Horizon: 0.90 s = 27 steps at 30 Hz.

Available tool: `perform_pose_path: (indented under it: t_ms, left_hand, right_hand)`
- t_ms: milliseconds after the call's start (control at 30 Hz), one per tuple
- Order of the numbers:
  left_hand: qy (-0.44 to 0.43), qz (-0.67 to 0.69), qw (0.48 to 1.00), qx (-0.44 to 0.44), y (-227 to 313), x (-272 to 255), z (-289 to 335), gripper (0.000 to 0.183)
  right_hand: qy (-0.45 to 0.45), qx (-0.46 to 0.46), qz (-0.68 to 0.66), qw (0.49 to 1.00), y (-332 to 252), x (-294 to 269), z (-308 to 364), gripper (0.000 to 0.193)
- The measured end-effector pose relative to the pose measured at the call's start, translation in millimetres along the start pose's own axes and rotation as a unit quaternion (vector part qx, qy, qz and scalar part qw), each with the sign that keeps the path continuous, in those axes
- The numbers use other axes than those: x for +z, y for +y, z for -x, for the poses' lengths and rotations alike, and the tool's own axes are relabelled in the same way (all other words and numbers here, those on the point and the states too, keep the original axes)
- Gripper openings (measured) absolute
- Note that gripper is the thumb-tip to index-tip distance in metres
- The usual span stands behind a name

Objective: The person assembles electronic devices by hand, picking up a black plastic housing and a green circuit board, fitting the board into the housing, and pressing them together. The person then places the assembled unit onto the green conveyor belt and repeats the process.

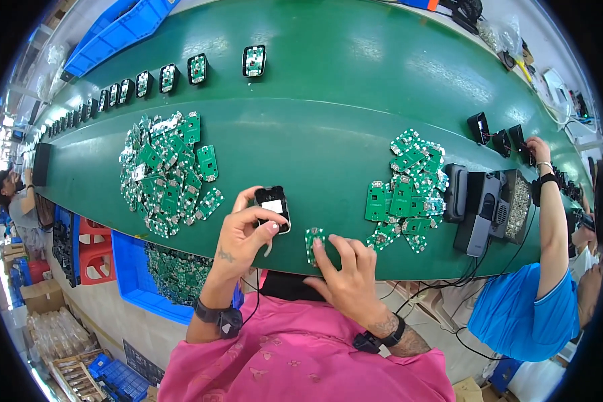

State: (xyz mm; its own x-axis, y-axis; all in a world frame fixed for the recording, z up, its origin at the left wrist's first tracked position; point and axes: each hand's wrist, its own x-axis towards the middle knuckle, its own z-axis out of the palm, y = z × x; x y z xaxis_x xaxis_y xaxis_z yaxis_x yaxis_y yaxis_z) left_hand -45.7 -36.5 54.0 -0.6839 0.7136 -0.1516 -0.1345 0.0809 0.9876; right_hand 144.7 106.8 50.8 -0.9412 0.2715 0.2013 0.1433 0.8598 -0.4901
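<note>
While ten o'clock's cases hold boards, a pile remains at nine; left hand pinches a black case, half-open right hand touches a loose board.

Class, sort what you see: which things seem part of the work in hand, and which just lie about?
Apparently in use:
black casing, in left hand
circuit board, at right hand
left board pile
right board pile

Apparently lying about:
red stools
cardboard box
upper-left blue bin
</note>
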Motion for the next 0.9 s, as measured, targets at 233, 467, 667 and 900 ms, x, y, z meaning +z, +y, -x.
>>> perform_pose_path:
  t_ms: [233,467,667,900]
  left_hand:
    - [0.094,-0.056,0.993,0.039,8.4,30.1,-2.6,0.009]
    - [0.034,-0.291,0.941,0.168,25.7,61.8,6.0,0.009]
    - [0.015,-0.429,0.888,0.166,24.7,79.3,-0.6,0.009]
    - [0.020,-0.407,0.900,0.154,14.5,74.1,-1.8,0.011]
  right_hand:
    - [0.071,-0.110,-0.138,0.982,19.3,4.8,-0.1,0.027]
    - [0.137,0.287,-0.634,0.705,5.5,0.4,-17.8,0.020]
    - [0.144,0.270,-0.593,0.745,8.0,6.8,-17.0,0.027]
    - [0.143,0.152,-0.284,0.936,8.9,6.0,-17.1,0.036]
